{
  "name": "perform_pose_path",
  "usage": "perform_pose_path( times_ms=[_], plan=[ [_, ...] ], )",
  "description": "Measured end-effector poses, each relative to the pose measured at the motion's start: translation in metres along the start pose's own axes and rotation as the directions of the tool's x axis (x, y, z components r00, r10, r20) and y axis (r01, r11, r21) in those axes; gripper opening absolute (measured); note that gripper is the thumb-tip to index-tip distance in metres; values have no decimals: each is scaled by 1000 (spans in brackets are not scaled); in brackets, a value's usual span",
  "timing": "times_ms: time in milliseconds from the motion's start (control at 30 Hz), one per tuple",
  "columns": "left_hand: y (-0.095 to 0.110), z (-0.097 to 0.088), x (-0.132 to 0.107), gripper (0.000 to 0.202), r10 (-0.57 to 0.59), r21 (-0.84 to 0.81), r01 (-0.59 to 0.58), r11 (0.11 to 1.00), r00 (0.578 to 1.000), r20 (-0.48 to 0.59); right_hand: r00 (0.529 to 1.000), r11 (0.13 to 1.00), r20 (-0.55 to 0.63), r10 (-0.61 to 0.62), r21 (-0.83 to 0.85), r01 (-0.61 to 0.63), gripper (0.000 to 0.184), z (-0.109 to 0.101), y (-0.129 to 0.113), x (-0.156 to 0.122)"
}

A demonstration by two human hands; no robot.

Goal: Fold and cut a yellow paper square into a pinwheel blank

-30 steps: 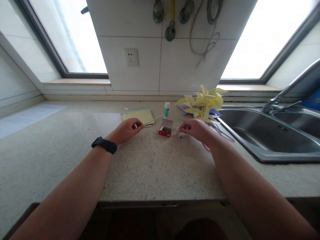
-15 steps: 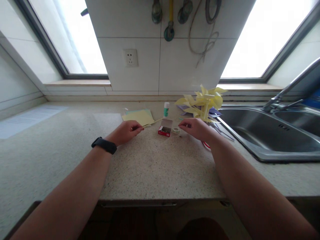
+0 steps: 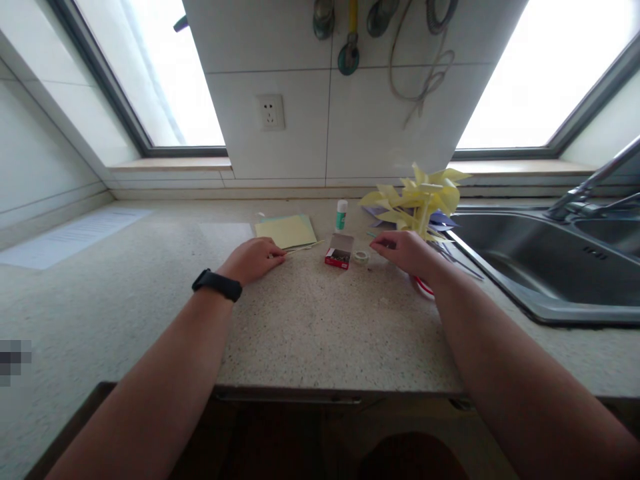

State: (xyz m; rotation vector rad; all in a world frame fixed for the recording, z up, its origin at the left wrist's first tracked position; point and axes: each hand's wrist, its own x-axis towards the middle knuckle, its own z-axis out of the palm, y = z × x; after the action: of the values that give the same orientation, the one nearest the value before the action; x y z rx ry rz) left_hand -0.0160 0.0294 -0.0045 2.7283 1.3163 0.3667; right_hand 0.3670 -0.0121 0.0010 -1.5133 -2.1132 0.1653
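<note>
My left hand, with a black band on its wrist, is closed on the near end of a thin pale stick. The stick lies low along the front edge of a stack of yellow and green paper. My right hand has its fingers pinched together; whatever may be between them is too small to make out. Just left of those fingertips is a small roll of tape. Beside it stands an open red box of small metal pieces. A thin green tip shows behind the right fingers.
A glue stick stands upright behind the box. Yellow paper pinwheels lie beyond my right hand, with purple paper under them. Red scissor-like handles show partly under my right wrist. A steel sink borders the right; a printed sheet lies left.
My left hand has lowered the thin stick from a raised slant to the paper's front edge. My right hand stays pinched near the tape. The whole view has shifted slightly.
</note>
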Motion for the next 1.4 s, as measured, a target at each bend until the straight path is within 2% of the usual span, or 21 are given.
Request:
perform_pose_path(
  times_ms=[200,300,400,600,667,900,1067,1200,1300,1400],
  plan=[
    [2,-4,-4,26,4,-55,-5,998,1000,-17,1000,1000,-30,-9,8,9,26,0,2,0],
    [3,-5,-1,30,-42,-58,38,998,997,-63,998,1000,-65,-18,22,20,28,3,4,1],
    [-6,-8,2,31,-92,-25,90,996,993,-78,995,998,-92,-30,44,34,28,6,4,3],
    [-34,-19,1,33,-92,32,91,995,995,47,996,996,-85,-37,82,44,27,12,7,6],
    [-39,-21,-1,33,-78,30,77,997,995,58,996,995,-85,-28,89,35,28,13,9,6],
    [-44,-22,0,32,-52,9,52,999,998,17,998,994,-62,-12,110,19,29,12,11,6],
    [-44,-25,0,33,-94,-48,91,995,993,-65,995,990,-91,39,139,-26,30,7,6,1],
    [-44,-31,-9,30,-189,-164,155,974,958,-217,985,984,-142,100,162,-77,33,5,3,-5],
    [-40,-37,-20,25,-289,-299,190,935,897,-334,978,979,-168,125,182,-93,37,5,1,-8],
    [-29,-42,-32,28,-372,-470,168,866,845,-385,977,975,-170,126,203,-90,41,6,-1,-9]
  ],
)
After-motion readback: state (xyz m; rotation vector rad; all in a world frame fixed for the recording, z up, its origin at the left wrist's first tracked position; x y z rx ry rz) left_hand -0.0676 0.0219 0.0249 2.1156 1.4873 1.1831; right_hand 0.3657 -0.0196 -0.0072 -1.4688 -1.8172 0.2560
